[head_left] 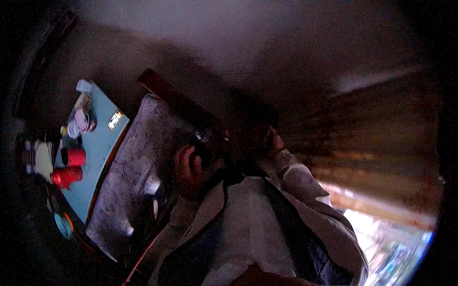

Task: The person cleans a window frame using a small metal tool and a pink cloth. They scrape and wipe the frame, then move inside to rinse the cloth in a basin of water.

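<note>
The picture is dark and blurred. My left hand (189,162) is near the centre, its fingers curled beside a dark shape; whether it grips that shape is not clear. My right hand (276,141) reaches forward at the end of a light sleeve, in deep shadow, and its fingers cannot be made out. Between the two hands lies a dark area with small bright glints. A grey patterned cloth surface (123,171) extends to the left of my left hand. Behind it, a dark reddish-brown board (171,94) runs slantwise.
At the left stands a table with a light blue top (98,143), holding a red mug (76,156), a red container (68,176), a white box (83,85), other small containers and a bright rectangular patch (115,119). A blue bowl-like thing (63,225) is below. Bright light enters through an opening (379,236) at lower right.
</note>
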`<state>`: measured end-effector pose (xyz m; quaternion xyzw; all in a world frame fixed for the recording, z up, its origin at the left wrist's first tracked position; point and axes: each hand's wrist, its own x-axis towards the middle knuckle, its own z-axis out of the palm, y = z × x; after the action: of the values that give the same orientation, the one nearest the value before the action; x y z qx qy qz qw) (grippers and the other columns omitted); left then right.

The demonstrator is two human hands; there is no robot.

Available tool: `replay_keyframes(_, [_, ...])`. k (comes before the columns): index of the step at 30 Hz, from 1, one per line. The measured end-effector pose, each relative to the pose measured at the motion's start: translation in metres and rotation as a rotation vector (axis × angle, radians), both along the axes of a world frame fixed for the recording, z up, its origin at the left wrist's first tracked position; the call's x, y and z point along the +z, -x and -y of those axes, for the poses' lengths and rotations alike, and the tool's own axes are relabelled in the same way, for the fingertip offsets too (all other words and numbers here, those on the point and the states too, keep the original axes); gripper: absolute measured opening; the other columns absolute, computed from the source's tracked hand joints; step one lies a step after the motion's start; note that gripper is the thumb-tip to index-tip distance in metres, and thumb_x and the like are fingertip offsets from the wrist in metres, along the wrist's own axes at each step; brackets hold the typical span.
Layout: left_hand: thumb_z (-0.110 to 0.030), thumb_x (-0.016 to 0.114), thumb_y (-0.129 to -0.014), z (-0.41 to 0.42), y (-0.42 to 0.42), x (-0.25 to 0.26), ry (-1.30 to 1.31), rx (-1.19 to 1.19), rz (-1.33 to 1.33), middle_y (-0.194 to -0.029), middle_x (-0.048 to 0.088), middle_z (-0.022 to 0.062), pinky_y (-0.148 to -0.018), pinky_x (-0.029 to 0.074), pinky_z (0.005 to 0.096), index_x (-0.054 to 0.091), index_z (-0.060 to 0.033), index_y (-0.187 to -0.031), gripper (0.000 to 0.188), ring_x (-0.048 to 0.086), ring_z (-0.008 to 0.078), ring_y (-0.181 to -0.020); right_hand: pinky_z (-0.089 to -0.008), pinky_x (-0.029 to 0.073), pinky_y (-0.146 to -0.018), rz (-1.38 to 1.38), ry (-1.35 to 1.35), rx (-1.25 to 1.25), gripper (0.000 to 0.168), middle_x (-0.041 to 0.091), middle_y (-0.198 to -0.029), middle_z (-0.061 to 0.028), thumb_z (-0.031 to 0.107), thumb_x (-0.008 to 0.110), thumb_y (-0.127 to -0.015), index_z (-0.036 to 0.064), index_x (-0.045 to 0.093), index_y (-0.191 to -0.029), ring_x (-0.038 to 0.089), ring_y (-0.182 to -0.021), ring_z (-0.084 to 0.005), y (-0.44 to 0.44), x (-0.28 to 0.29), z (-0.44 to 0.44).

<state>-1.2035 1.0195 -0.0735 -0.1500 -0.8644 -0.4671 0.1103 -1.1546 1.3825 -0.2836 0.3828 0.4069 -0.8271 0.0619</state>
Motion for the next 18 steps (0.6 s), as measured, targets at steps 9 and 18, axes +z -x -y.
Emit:
replay_keyframes(9, [-0.008, 0.056, -0.092, -0.019, 0.009, -0.05, 0.492, 0.473, 0.144, -0.111, 0.06, 0.0189, -0.087, 0.048, 0.0435, 0.058, -0.0007, -0.114, 0.024, 0.058, 0.0372, -0.104, -0.0478, 0.05, -0.094, -0.027, 0.325, 0.315, 0.046, 0.063, -0.118, -0.0107, 0.045, 0.043, -0.099, 0.011, 0.057, -0.126, 0.06, -0.107, -0.0291, 0.212, 0.017, -0.03])
replay_keyframes(18, [-0.008, 0.054, -0.091, -0.058, 0.019, 0.013, 0.636, 1.055, -0.058, -0.102, 0.061, 0.0199, -0.076, 0.051, 0.0433, 0.061, -0.0006, -0.11, 0.021, 0.059, 0.0404, -0.091, -0.05, 0.049, -0.096, 0.109, 0.424, 0.674, 0.048, 0.062, -0.119, -0.0119, 0.046, 0.041, -0.1, 0.009, 0.057, -0.125, 0.059, -0.11, -0.0307, 0.348, 0.046, -0.069])
